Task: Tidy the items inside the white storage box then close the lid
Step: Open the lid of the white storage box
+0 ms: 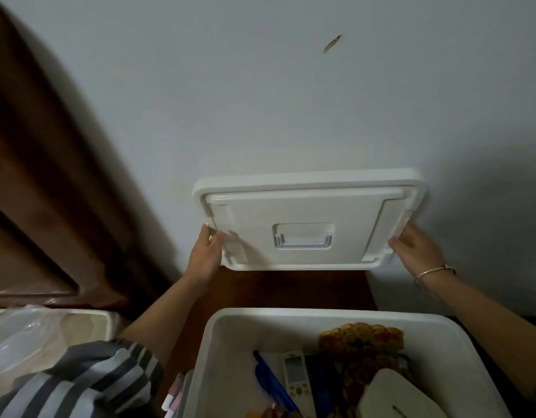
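While your left hand (205,254) curls round the left edge of the white lid (303,206) and your right hand (414,245), a thin bracelet (432,271) on its wrist, clasps the right edge, the lid hangs between them in front of the grey wall (260,101), its recessed handle facing you. It is above a dark wooden surface (291,288), well apart from the white storage box (218,342), which stands open just in front of you. Inside the box, a blue pen (272,384) lies just beside a white remote control (295,374), with an orange-patterned bundle (360,339) to their right.
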`<state>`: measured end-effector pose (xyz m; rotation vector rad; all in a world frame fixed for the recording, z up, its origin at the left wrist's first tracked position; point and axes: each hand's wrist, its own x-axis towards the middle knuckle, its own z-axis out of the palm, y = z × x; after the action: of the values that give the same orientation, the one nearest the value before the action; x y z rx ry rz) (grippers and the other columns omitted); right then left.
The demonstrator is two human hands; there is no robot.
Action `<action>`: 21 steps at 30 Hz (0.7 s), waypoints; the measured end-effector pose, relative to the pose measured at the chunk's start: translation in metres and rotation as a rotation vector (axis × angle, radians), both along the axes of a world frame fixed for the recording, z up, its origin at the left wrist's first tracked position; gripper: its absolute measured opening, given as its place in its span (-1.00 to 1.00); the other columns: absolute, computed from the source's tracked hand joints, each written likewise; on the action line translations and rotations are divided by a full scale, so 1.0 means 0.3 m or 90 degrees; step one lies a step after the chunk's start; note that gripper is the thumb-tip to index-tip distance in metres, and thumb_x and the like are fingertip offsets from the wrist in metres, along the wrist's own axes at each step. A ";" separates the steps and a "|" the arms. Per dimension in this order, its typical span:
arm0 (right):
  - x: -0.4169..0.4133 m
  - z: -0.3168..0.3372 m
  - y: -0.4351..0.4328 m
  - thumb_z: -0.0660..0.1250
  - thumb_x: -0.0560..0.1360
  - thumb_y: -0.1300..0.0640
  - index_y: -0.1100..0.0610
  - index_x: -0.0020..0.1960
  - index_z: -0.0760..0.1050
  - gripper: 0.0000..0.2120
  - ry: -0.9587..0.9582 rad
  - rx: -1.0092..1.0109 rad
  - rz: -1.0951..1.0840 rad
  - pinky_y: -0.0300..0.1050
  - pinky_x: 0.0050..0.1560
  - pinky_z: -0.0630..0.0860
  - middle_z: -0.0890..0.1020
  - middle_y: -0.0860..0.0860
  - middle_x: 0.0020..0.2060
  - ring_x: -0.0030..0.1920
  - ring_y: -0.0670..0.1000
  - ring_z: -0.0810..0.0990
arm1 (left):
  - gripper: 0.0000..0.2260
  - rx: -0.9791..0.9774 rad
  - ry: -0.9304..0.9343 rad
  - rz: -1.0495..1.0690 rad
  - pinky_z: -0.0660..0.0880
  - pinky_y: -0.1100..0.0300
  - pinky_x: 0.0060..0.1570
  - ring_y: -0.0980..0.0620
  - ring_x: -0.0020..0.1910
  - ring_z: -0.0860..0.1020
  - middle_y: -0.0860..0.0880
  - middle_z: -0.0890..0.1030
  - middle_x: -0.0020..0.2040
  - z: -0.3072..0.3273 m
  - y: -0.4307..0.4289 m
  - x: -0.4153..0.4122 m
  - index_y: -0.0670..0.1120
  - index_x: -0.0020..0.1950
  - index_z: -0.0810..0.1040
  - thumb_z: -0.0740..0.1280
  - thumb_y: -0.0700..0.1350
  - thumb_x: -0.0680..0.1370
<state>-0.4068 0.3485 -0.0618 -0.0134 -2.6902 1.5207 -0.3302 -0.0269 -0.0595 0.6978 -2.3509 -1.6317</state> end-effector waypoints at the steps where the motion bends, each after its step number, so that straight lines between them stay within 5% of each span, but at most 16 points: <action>1: -0.011 -0.017 -0.004 0.25 0.49 0.23 0.02 0.21 0.48 -0.69 -0.004 0.004 0.004 -0.11 0.00 0.38 0.59 0.00 -0.02 0.02 0.07 0.53 | -0.61 0.000 -0.005 0.002 0.37 0.15 0.11 -0.05 0.23 0.45 -0.06 0.48 0.33 -0.014 -0.004 -0.006 -0.07 0.43 0.33 0.10 0.00 0.62; 7: -0.061 -0.092 -0.023 0.24 0.48 0.22 0.00 0.24 0.47 -0.65 -0.038 0.012 0.008 -0.12 -0.02 0.37 0.59 -0.02 -0.01 -0.01 0.05 0.53 | -0.64 -0.013 -0.026 0.006 0.38 0.13 0.13 -0.01 0.15 0.46 -0.04 0.49 0.32 -0.070 -0.017 -0.032 -0.05 0.42 0.34 0.09 -0.02 0.63; 12: -0.081 -0.134 -0.030 0.25 0.46 0.22 -0.01 0.29 0.41 -0.59 -0.081 0.003 0.002 0.02 0.13 0.47 0.62 0.03 0.06 0.08 0.12 0.57 | -0.63 -0.030 -0.033 -0.018 0.40 -0.04 0.25 -0.11 0.29 0.44 -0.04 0.46 0.33 -0.077 -0.022 -0.050 -0.07 0.43 0.29 0.09 -0.01 0.63; 21: -0.121 -0.133 -0.079 0.31 0.45 0.31 0.03 0.51 0.01 -0.25 -0.162 -0.070 -0.008 0.15 0.33 0.37 0.48 0.10 0.26 0.21 0.16 0.50 | -0.43 0.013 -0.075 -0.078 0.20 0.07 0.40 -0.06 0.49 0.20 0.02 0.12 0.56 -0.071 -0.030 -0.078 0.01 0.57 -0.19 0.06 0.02 0.66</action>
<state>-0.4431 0.3246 -0.1016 -0.2452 -2.7796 1.7726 -0.3537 -0.0360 -0.0809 0.6850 -2.5089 -1.7104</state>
